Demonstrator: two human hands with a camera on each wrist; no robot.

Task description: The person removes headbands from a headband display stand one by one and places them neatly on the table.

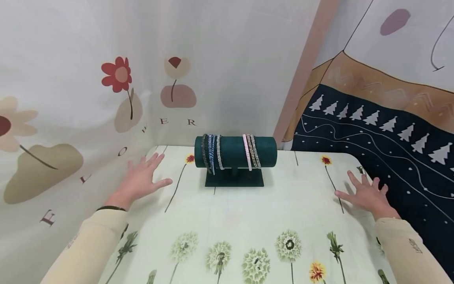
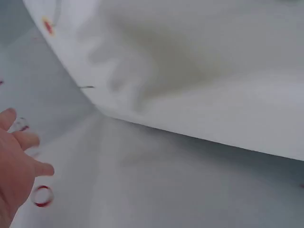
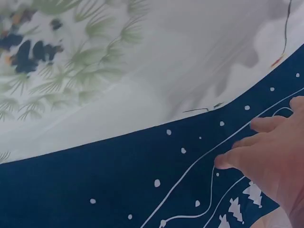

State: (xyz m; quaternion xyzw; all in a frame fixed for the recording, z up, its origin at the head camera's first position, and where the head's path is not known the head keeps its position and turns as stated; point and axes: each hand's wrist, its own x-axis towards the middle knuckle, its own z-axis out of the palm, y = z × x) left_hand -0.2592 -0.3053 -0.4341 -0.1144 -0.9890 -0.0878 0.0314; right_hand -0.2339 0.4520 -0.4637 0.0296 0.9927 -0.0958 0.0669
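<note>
A dark green bracelet stand with a padded horizontal roll and a flat base stands at the back of the table. Grey and blue beaded bracelets circle its left part; pink, brown and grey bracelets circle its right part. Off to the left, my left hand is held with fingers spread, apart from the stand and holding nothing. My right hand is spread likewise near the table's right edge, also holding nothing. Each wrist view shows the fingers of its hand, the left and the right, with nothing in them.
A pale cloth printed with flowers and dandelions covers the table. Behind and to the left hangs a light curtain with flower prints. To the right is a dark blue cloth with white tree prints, beyond the table's rounded edge.
</note>
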